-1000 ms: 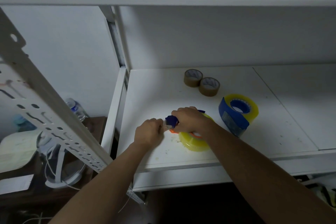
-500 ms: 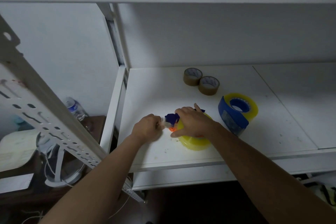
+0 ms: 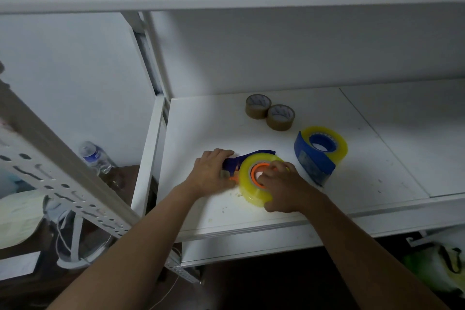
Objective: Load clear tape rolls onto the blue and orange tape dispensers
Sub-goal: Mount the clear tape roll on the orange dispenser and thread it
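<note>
Right hand [image 3: 284, 185] rests on the near-right side of the clear roll [image 3: 254, 180], fingers curled over its rim and reaching into the orange hub [image 3: 259, 171]; it grips the roll, though how tightly cannot be told. Left hand [image 3: 214, 171] lies just left of the roll, fingers curled over the dark blue front part of the orange dispenser [image 3: 235, 165] and holding it down; the tips are hidden, so the exact pinch cannot be told. The roll lies flat on the shelf [image 3: 201, 128] near its front edge, hole axis pointing up, and appears seated on the hub. The dispenser's long axis runs left to right, with its front end under the left hand and the roll end under the right. The right hand is nearer the roll, the left nearer the front end. Judgement: the next move depends on leading the tape's free end leftward from the roll to the front end; that end is not visible. The blue dispenser [image 3: 314, 158] sits to the right, near but apart, on its side with a yellowish roll [image 3: 337, 141] already on its hub. Two brown rolls [image 3: 269, 112] stand farther back, touching each other.
</note>
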